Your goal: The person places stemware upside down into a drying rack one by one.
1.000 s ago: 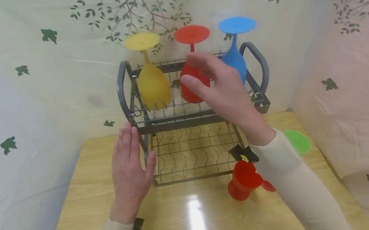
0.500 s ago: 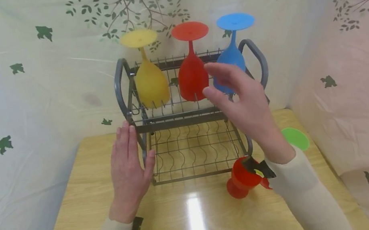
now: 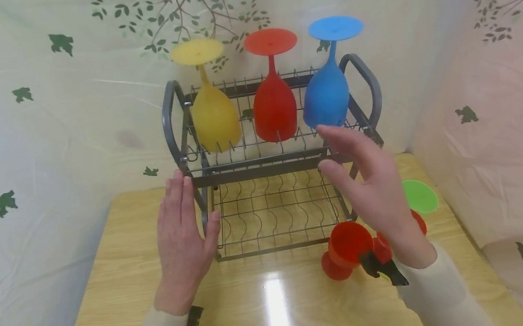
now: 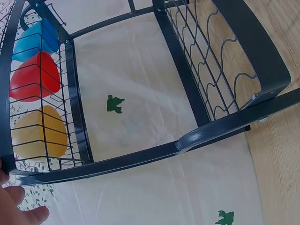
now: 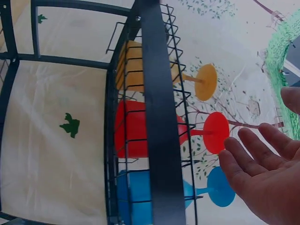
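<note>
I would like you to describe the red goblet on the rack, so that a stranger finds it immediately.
Find the dark two-tier rack standing on the wooden table. On its upper tier, the red goblet stands upside down, base up, between the yellow goblet and the blue goblet. Its red colour sets it apart from both.
</note>
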The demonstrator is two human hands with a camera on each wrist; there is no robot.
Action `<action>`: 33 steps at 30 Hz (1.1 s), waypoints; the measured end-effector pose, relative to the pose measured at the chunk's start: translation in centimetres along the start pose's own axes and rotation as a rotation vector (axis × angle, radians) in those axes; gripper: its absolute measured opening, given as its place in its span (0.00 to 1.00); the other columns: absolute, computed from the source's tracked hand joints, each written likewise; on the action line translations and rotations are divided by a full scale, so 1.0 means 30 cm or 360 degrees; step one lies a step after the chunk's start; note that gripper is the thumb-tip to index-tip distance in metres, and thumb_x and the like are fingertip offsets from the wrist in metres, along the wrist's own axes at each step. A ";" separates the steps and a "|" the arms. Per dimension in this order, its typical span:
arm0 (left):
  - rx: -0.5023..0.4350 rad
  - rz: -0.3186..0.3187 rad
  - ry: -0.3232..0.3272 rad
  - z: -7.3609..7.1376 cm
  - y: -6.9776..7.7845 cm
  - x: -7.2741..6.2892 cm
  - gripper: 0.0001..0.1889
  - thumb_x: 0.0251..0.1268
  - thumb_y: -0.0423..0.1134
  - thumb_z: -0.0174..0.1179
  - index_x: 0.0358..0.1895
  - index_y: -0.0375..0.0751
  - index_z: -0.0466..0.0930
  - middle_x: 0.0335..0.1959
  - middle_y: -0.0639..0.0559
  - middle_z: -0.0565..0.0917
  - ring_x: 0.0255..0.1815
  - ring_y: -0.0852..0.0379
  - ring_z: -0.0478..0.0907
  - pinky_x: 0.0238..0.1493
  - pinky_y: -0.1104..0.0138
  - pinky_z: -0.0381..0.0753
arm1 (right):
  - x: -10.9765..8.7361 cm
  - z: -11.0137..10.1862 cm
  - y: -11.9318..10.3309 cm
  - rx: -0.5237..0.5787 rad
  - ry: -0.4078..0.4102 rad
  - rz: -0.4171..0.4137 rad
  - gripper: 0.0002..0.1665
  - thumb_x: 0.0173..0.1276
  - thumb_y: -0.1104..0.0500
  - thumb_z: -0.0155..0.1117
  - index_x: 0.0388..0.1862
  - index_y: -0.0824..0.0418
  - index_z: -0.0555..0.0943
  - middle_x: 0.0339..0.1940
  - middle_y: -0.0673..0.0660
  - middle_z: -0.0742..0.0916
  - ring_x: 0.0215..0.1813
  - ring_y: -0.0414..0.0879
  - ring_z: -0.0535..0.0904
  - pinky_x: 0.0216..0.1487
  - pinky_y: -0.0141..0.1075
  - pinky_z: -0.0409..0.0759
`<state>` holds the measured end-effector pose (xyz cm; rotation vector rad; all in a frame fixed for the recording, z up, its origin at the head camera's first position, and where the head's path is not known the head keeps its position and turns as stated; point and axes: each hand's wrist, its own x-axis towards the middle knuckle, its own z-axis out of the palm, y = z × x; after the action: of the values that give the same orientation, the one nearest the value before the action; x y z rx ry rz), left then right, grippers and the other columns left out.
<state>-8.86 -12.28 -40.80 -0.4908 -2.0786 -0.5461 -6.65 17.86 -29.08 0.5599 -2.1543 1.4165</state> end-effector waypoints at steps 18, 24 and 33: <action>-0.0022 -0.0075 -0.0054 0.002 0.002 -0.003 0.37 0.83 0.58 0.40 0.78 0.28 0.60 0.81 0.38 0.61 0.82 0.41 0.55 0.76 0.42 0.62 | -0.258 -0.042 0.191 0.0045 0.0082 0.0209 0.32 0.70 0.74 0.64 0.72 0.61 0.75 0.72 0.56 0.79 0.72 0.45 0.74 0.71 0.29 0.72; -0.0034 -0.0068 -0.0043 0.002 0.004 -0.005 0.37 0.83 0.58 0.40 0.79 0.29 0.59 0.81 0.37 0.60 0.82 0.41 0.55 0.76 0.41 0.62 | -0.318 -0.052 0.241 0.0065 0.0041 0.0248 0.34 0.69 0.75 0.65 0.73 0.62 0.74 0.73 0.57 0.79 0.74 0.43 0.72 0.72 0.28 0.69; -0.0044 -0.0067 -0.0040 0.006 0.001 -0.007 0.37 0.84 0.57 0.40 0.79 0.28 0.58 0.81 0.37 0.60 0.82 0.41 0.55 0.78 0.44 0.59 | -0.395 -0.055 0.305 -0.0153 -0.0085 0.0343 0.41 0.65 0.69 0.73 0.76 0.57 0.73 0.75 0.54 0.77 0.74 0.32 0.69 0.69 0.22 0.67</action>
<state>-8.85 -12.18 -41.07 -0.4728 -2.1117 -0.5970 -2.33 23.60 -42.32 0.3418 -2.3702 1.4117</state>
